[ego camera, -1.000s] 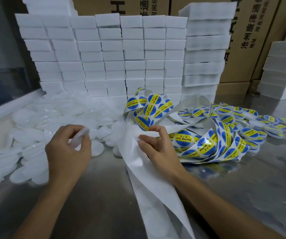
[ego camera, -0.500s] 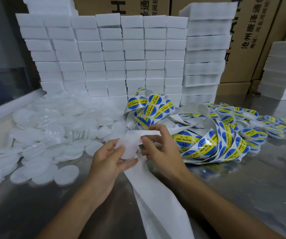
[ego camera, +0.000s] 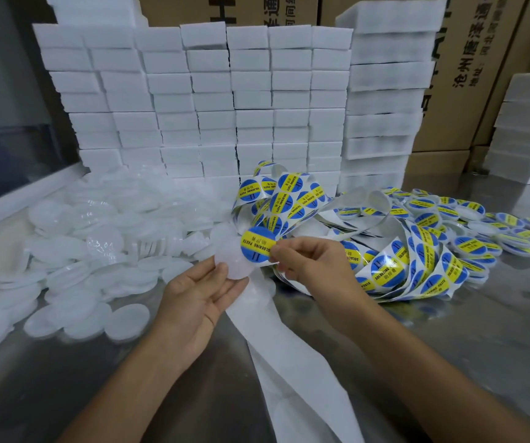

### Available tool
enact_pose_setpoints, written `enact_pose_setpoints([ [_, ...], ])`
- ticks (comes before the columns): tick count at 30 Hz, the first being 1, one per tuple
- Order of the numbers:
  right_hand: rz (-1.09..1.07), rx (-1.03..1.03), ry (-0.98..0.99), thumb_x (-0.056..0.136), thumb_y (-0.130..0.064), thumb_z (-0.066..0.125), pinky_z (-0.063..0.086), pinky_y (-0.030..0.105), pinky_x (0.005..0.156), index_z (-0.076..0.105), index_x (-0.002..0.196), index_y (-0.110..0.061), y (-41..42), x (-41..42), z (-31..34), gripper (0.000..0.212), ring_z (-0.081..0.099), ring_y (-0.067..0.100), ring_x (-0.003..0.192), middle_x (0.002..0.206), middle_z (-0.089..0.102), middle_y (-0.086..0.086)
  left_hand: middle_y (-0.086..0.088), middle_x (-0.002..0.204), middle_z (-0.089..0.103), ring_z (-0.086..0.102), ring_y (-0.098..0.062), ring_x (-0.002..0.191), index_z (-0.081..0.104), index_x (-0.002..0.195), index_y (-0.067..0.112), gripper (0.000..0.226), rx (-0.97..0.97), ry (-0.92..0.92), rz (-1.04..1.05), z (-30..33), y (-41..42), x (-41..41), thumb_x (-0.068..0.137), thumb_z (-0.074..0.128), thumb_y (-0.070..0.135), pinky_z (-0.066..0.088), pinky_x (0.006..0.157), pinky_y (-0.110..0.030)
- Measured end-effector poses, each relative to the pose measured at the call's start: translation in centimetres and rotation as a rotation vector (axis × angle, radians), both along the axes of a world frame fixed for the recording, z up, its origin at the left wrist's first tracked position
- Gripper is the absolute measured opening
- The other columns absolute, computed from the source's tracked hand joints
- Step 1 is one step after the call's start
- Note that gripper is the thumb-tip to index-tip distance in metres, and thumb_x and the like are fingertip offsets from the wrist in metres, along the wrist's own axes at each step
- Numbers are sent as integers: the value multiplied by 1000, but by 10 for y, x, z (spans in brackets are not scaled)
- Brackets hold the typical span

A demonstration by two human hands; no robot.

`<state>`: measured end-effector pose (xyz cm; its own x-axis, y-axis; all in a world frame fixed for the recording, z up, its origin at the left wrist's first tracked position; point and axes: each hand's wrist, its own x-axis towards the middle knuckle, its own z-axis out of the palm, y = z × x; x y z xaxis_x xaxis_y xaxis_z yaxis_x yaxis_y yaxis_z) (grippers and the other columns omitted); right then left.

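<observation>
Steel desk, with foam blocks stacked high at the back and cardboard boxes behind them, contents hidden. On the left, a heap of plain lids. On the right, a tangled label strip beside labelled lids. Centre, above the desk: left hand grips one lid, thumb on top. Right hand fingers pinch a blue-yellow sticker, its edge overlapping that lid.

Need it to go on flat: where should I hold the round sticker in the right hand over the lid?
Pinch the sticker at its right rim, coming from the right, as the right hand does. It is a thin, flat disc, so an edge pinch leaves its face free to meet the white lid held in the left hand.
</observation>
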<state>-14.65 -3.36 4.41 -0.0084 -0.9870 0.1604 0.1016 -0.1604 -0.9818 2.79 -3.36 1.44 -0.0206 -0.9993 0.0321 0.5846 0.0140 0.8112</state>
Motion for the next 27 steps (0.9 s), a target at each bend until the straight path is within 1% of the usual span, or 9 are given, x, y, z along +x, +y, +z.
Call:
enact_pose_setpoints([
  [2, 8, 32, 3, 87, -7, 71, 48, 16, 53, 76, 77, -10, 2, 4, -2, 10, 58, 6, 54, 66, 71, 4, -20, 107, 72, 71, -28, 98, 62, 111, -6, 26, 15, -17, 27, -1, 0, 0, 87, 56, -1, 60, 77, -32],
  [5, 6, -5, 91, 86, -9, 72, 46, 16, 53, 76, 82, -7, 1, 6, -4, 6, 56, 7, 53, 67, 71, 4, -19, 101, 73, 73, -26, 90, 63, 108, -7, 25, 13, -36, 28, -1, 1, -1, 84, 59, -1, 60, 72, -31],
  [8, 14, -29, 140, 86, -10, 72, 45, 15, 54, 77, 82, -9, 1, 6, -5, 6, 56, 6, 53, 66, 72, 0, -18, 103, 74, 72, -25, 95, 65, 108, -5, 35, -6, -60, 9, 1, 2, -1, 75, 64, 7, 60, 72, -30],
  [11, 10, -43, 179, 86, -10, 73, 47, 13, 55, 76, 80, -14, 1, 7, -7, 8, 58, 2, 55, 67, 73, -2, -18, 104, 73, 72, -26, 97, 65, 110, -3, 39, -2, -59, -3, 1, 2, -1, 73, 65, 9, 59, 71, -29],
  [16, 11, -52, 193, 85, -12, 74, 47, 12, 56, 77, 81, -15, 1, 7, -9, 6, 60, 0, 57, 71, 74, 0, -19, 102, 74, 73, -27, 94, 65, 109, -3, 39, 9, -62, -1, 1, 3, -2, 71, 66, 8, 60, 70, -29],
  [20, 6, -58, 177, 85, -10, 74, 47, 11, 57, 77, 81, -13, 0, 8, -11, 6, 60, 0, 56, 68, 73, -3, -18, 103, 73, 72, -27, 96, 64, 112, -3, 42, 9, -77, -7, 1, 4, -2, 72, 66, 9, 60, 72, -29],
  [24, 11, -74, 205, 85, -11, 74, 48, 12, 58, 77, 82, -14, 0, 7, -10, 6, 62, -1, 58, 70, 74, -4, -18, 102, 74, 72, -27, 95, 65, 110, -4, 40, 16, -78, 4, 2, 4, -2, 73, 67, 10, 60, 72, -30],
  [27, -6, -83, 216, 85, -11, 74, 47, 10, 56, 76, 79, -16, 0, 8, -11, 8, 62, -2, 57, 66, 73, -8, -18, 99, 74, 73, -27, 92, 66, 107, -4, 34, 23, -101, 38, 2, 5, -3, 75, 68, 8, 60, 73, -31],
])
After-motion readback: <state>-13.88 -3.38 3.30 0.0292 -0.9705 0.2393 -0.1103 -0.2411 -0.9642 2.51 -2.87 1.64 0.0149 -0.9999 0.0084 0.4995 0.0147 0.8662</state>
